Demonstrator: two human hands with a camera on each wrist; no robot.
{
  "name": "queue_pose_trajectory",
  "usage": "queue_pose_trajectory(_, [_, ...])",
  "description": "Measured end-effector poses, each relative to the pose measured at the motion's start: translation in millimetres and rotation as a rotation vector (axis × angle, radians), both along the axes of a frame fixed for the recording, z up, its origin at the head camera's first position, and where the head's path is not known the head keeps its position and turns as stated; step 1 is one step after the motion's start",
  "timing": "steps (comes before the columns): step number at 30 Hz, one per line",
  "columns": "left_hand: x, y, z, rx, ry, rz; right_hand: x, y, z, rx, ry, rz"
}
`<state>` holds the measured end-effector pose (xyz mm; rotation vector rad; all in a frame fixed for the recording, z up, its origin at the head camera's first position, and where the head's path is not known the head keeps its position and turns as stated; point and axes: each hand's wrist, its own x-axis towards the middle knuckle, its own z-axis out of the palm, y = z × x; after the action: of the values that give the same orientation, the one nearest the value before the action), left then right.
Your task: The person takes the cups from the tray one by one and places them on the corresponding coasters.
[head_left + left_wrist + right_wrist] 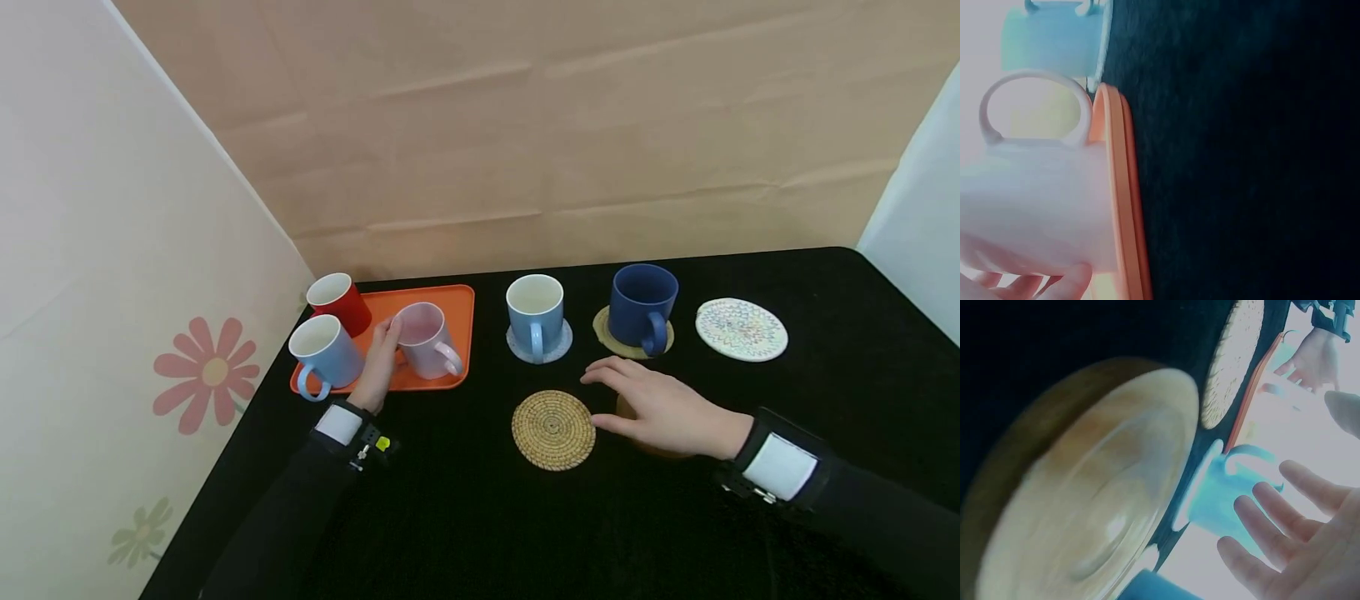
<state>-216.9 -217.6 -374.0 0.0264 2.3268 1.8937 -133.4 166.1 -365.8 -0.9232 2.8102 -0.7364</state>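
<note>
While the left hand (381, 360) wraps its fingers (390, 333) around the side of the pink mug (426, 340), the mug stands upright on the orange tray (450, 307), its handle turned away from the palm. In the left wrist view the fingertips (1066, 282) press against the mug's pale wall just inside the tray's rim (1124, 206). Just beside those fingers, on the side away from the pink mug, sits a light blue mug (324, 353) at the tray's near corner, and beyond it a red mug (341, 302) at the far corner.

The right hand (660, 410) lies flat with its fingers (611, 371) straight and spread, grasping nothing, hovering over or resting on a wooden coaster (1085, 487) that is mostly hidden beneath the palm in the head view. Just beside the thumb lies a round woven coaster (553, 429) on the black surface (825, 392). Beyond the fingertips stand a light blue cup (536, 313) on a pale grey coaster (561, 343) and a dark blue cup (642, 307) on a tan coaster (604, 327). Farther out, past the dark blue cup, lies a white patterned coaster (741, 328), bare.
</note>
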Motion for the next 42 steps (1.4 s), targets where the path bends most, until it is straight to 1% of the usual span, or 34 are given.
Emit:
queue_pose_trajectory(3, [3.4, 2.4, 1.4, 0.023, -0.007, -0.028, -4.2, -11.0, -0.4, -0.021, -0.005, 0.036])
queue_pose_trajectory(6, [6.4, 3.9, 2.8, 0.031, -0.017, -0.051, -11.1, -29.4, -0.1, -0.044, -0.039, 0.061])
queue_pose_trajectory(8, [8.7, 2.9, 4.2, 0.022, -0.028, -0.068, -16.2, -44.9, 1.1, -0.061, -0.084, 0.065])
queue_pose_trajectory(9, [9.6, 1.7, 5.1, 0.005, -0.032, -0.078, -18.8, -52.7, 1.8, -0.078, -0.117, 0.064])
queue_pose_trajectory(10, [9.7, -1.0, 5.7, -0.03, -0.033, -0.088, -21.6, -60.4, 2.3, -0.095, -0.15, 0.061])
queue_pose_trajectory(12, [8.9, -8.4, 7.6, -0.167, -0.017, -0.114, -26.7, -75.0, 4.1, -0.155, -0.225, 0.044])
queue_pose_trajectory(14, [7.2, -18.3, 8.8, -0.363, 0.025, -0.157, -31.9, -88.5, 5.3, -0.219, -0.279, 0.027])
queue_pose_trajectory(17, [3.4, -34.7, 6.8, -0.662, 0.105, -0.252, -39.6, -106.9, 6.4, -0.306, -0.339, 0.002])
queue_pose_trajectory(20, [2.8, -45.0, 3.0, -0.834, 0.186, -0.372, -47.6, -123.0, 5.2, -0.348, -0.362, -0.024])
queue_pose_trajectory(21, [3.1, -46.2, 1.7, -0.867, 0.2, -0.405, -50.3, -128.1, 4.6, -0.359, -0.371, -0.04])
queue_pose_trajectory(23, [3.8, -45.6, 0.1, -0.923, 0.23, -0.446, -55.2, -137.7, 3.1, -0.392, -0.387, -0.061])
queue_pose_trajectory(26, [4.2, -39.3, -0.5, -0.971, 0.232, -0.466, -61.2, -151.2, 0.1, -0.437, -0.403, -0.068])
queue_pose_trajectory(29, [2.8, -33.8, -0.7, -0.979, 0.208, -0.472, -65.3, -163.3, -4.4, -0.463, -0.436, -0.068])
queue_pose_trajectory(32, [0.6, -30.9, -2.8, -0.963, 0.203, -0.481, -68.1, -172.4, -9.1, -0.477, -0.495, -0.091])
queue_pose_trajectory(36, [0.5, -29.7, -5.4, -0.923, 0.201, -0.474, -71.8, -181.5, -15.2, -0.56, -0.588, -0.136])
queue_pose_trajectory(39, [1.4, -28.8, -5.6, -0.894, 0.196, -0.472, -73.4, -186.7, -17.9, -0.629, -0.627, -0.165])
queue_pose_trajectory(42, [1.0, -29.1, -6.3, -0.883, 0.166, -0.463, -73.5, -190.5, -19.2, -0.663, -0.652, -0.181])
